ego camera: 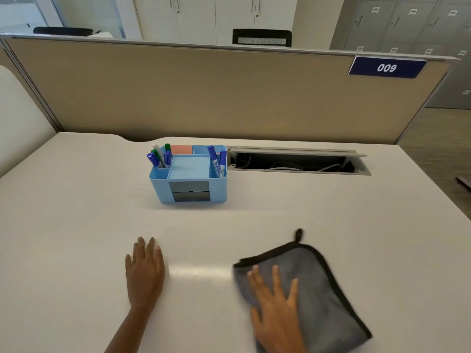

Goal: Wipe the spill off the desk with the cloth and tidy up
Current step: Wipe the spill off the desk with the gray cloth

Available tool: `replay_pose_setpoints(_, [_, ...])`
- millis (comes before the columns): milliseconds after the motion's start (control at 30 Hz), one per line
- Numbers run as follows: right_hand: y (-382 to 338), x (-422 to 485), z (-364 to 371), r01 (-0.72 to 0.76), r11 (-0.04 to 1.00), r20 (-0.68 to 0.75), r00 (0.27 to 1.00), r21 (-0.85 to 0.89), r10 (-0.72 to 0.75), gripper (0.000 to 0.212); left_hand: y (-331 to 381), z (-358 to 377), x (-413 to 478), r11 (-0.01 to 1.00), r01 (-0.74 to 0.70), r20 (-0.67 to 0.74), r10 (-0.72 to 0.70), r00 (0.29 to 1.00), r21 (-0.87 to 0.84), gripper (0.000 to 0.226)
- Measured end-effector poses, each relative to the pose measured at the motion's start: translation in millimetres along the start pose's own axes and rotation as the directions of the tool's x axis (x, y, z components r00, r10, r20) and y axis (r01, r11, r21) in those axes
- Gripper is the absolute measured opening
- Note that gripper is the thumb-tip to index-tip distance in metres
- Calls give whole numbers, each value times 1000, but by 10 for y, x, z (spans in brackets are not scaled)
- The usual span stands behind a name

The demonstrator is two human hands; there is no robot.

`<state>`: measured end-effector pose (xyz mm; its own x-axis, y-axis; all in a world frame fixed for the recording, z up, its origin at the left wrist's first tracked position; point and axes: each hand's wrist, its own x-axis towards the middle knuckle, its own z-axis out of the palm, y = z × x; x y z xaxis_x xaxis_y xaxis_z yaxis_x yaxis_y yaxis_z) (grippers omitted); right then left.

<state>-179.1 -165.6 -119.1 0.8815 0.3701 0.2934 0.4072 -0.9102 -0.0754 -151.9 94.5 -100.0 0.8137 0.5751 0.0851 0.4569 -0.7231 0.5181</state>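
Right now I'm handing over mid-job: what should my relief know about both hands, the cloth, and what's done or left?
Left hand: flat on the bare desk, holding nothing.
Right hand: fingers straight, pressing on the grey cloth at the near right of the desk.
Blue organiser with markers stands further back, beside the open cable tray.
Done: no spill shows, only a sheen between the hands; it may be glare.
Left: check that patch, wipe if wet, then put the cloth away.
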Motion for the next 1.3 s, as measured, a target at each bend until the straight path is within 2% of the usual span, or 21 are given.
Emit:
replay_pose_setpoints(33, [-206,-5,-10,58,998,52,997,2,-58,83,-5,-1,3,1000,-1,2,1,1000,-2,58])
replay_pose_setpoints(100, [-586,12,16,112,989,179,975,100,-129,59,-13,0,18,1000,7,11,-7,1000,-11,47])
replay_pose_setpoints(167, [-802,-4,72,196,980,177,966,-34,-187,46,-20,4,27,1000,12,22,-12,1000,-20,42])
replay_pose_setpoints(233, [-896,14,155,300,950,167,944,-86,-283,72,-26,-3,28,999,12,25,-11,1000,-29,42])
replay_pose_setpoints(267, [-850,51,120,294,954,158,946,-48,-284,74,-30,-4,29,999,11,21,-10,1000,-37,41])
replay_pose_setpoints(333, [-759,198,7,247,969,142,958,26,-248,68,-27,-11,25,999,7,11,-6,1000,-54,40])
replay_pose_setpoints(367, [-671,263,-40,193,980,90,976,53,-197,67,-22,-14,21,998,5,5,-4,1000,-64,40])
replay_pose_setpoints(400, [-574,341,-71,126,990,100,986,60,-131,66,-21,-13,18,997,7,2,-6,1000,-75,40])
replay_pose_setpoints(467, [-237,460,-97,-22,1000,71,997,-14,23,64,-17,-9,9,997,4,-6,-4,1000,-79,45])
replay_pose_setpoints(600, [619,397,-142,-292,955,131,946,-46,296,65,-22,-6,0,997,-7,-18,5,1000,-78,61])
replay_pose_setpoints(700, [955,42,-209,-335,941,75,938,-37,337,71,-23,-10,2,997,-8,-18,6,1000,-71,62])
replay_pose_setpoints(767, [946,-204,-202,-326,945,-14,945,-32,326,58,-17,-9,2,998,-7,-22,6,1000,-65,62])
replay_pose_setpoints(833, [783,-343,-169,-317,947,-29,948,-43,316,68,-17,-2,4,998,-8,-27,7,1000,-54,61])
replay_pose_setpoints(933, [413,-370,-109,-232,973,-6,973,-19,232,95,-18,4,8,999,-4,-24,3,1000,-51,61])
replay_pose_setpoints(1033, [-15,-281,-9,-19,999,27,999,-30,20,101,-22,15,5,999,-2,-17,1,1000,-48,52])
replay_pose_setpoints(1100, [-312,-171,23,141,990,60,988,-18,-139,87,-19,19,4,999,-1,-15,0,1000,-52,49])
replay_pose_setpoints(1167, [-604,-18,6,237,971,96,966,31,-239,70,-9,14,4,997,10,-7,-10,1000,-77,46])
replay_pose_setpoints(1300, [-972,403,-93,229,967,215,944,115,-249,60,-45,8,19,993,14,13,-13,1000,-116,43])
